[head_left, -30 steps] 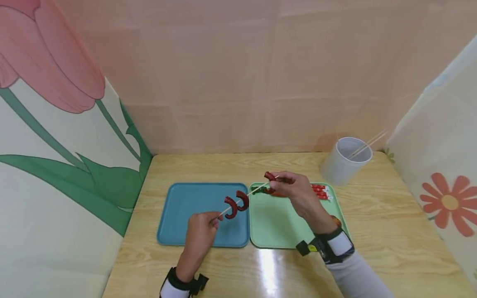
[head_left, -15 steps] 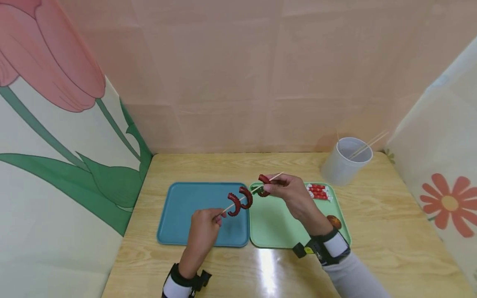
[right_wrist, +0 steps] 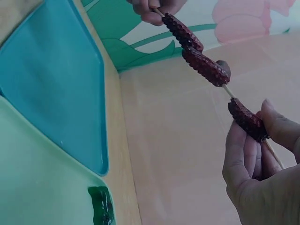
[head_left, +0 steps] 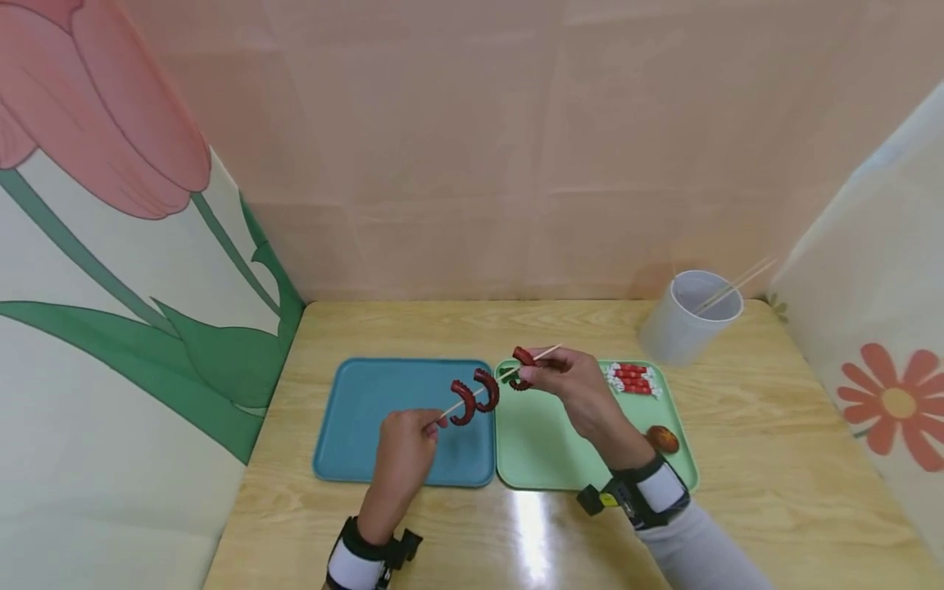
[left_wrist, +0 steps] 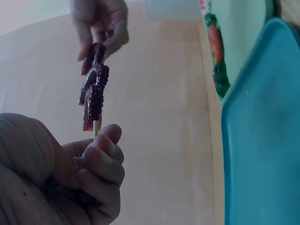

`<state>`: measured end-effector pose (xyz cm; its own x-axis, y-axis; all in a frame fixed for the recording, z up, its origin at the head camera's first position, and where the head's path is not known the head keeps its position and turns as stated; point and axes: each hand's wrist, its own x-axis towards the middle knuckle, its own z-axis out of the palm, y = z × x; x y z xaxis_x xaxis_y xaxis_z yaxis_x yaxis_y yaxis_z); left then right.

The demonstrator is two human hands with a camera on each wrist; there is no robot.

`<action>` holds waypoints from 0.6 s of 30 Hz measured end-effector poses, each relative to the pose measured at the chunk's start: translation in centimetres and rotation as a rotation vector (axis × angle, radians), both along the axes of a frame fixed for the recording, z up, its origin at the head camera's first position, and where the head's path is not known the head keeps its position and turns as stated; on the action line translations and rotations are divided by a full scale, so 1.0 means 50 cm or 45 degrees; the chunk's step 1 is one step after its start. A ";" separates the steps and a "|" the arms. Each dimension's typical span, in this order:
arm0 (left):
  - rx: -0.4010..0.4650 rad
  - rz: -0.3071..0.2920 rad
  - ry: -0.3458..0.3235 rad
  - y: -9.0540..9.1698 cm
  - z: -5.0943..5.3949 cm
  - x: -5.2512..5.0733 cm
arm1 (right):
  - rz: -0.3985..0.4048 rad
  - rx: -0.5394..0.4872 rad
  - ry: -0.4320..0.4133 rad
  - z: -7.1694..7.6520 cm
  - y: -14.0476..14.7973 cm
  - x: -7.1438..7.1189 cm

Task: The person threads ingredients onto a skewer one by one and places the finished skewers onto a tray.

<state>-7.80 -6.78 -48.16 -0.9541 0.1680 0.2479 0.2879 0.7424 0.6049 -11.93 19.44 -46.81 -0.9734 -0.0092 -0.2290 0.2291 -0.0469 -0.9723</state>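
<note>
Skewer [head_left: 509,374] slants across the centre of the head view, rising from lower left to upper right, held above the trays between the left hand [head_left: 404,451] and the right hand [head_left: 578,393]. The left hand's fingers are curled round its lower-left end, presumably to steady it. Two red curls [head_left: 487,390] sit on it nearer that hand. The right hand pinches a third curl [head_left: 522,357], with bare stick jutting beyond to the upper right; this grip looks meant to guide the piece along. The blue tray [head_left: 369,422] lies left of centre and the green tray [head_left: 538,459] just right of it, probably so that both are within reach.

From the left wrist, bare stick emerges from the left hand's pinching, bent fingers at lower left. The curls line up almost end-on above, so their spacing is hard to judge; the right hand, at the top, holds the farthest.

In the right wrist view, the stick runs from top centre to lower right. Thumb and fingers grip the third curl at right; bare stick separates it from the other two, seemingly leaving room to slide it.
</note>
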 end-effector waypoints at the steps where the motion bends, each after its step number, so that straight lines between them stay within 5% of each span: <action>1: -0.007 0.002 0.004 0.001 0.000 0.000 | 0.002 -0.006 0.000 -0.002 0.000 0.001; 10: -0.043 -0.018 0.055 -0.001 -0.004 0.004 | 0.048 -0.078 0.046 -0.007 0.002 0.007; 18: -0.026 -0.037 -0.011 -0.006 -0.004 0.005 | 0.091 -0.058 0.040 -0.008 -0.003 0.009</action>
